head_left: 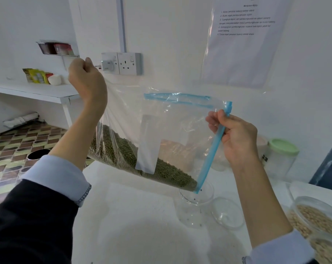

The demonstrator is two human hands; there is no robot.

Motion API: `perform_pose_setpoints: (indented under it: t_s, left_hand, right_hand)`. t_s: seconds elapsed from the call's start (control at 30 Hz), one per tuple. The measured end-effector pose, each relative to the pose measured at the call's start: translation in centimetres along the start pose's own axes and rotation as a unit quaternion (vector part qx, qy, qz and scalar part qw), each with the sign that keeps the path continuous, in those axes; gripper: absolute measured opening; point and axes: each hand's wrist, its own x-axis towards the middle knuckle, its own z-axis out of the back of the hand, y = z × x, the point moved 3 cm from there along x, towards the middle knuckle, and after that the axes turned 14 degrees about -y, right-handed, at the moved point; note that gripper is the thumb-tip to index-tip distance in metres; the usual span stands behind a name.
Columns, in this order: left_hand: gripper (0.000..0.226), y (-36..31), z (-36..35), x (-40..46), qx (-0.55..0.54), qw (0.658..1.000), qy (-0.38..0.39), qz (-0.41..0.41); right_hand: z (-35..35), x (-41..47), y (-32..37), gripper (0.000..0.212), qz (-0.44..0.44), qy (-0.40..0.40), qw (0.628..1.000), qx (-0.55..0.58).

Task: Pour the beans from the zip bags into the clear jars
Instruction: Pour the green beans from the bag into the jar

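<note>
- Head view: left hand (87, 77) raised high, fingers curled tight, pinching the bottom corner of the zip bag (161, 134).
- Right hand (235, 138) lower, fingers and thumb clamped on the blue zip strip (212, 149) at the bag's mouth edge.
- Bag hangs tilted, mouth end down to the right; green beans (161, 168) piled along its lower edge, sliding toward the low corner.
- That corner sits right at the mouth of the clear jar (195, 206) on the white table (132, 216). A few beans already in the jar.
- Clear lid (227, 213) lies flat just beside the jar, to its right.
- Jar with green lid (282, 157) stands further back right.
- Open jars of pale beans (317, 221) at the right edge.
- Wall socket (121, 62) and printed sheet (245, 35) on the wall behind.
</note>
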Motion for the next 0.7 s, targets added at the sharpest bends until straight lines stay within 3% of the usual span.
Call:
perform_pose_setpoints:
  t_s: [0.33, 0.7]
  left_hand:
    - [0.045, -0.6, 0.4, -0.2, 0.011, 1.0, -0.002, 0.008]
    - [0.045, -1.8, 0.6, -0.9, -0.063, 0.994, 0.025, 0.087]
  right_hand:
    - [-0.5, -0.1, -0.1, 0.006, 0.004, -0.013, 1.0, -0.024]
    - [-1.0, -0.4, -0.1, 0.007, 0.007, -0.019, 0.999, -0.029]
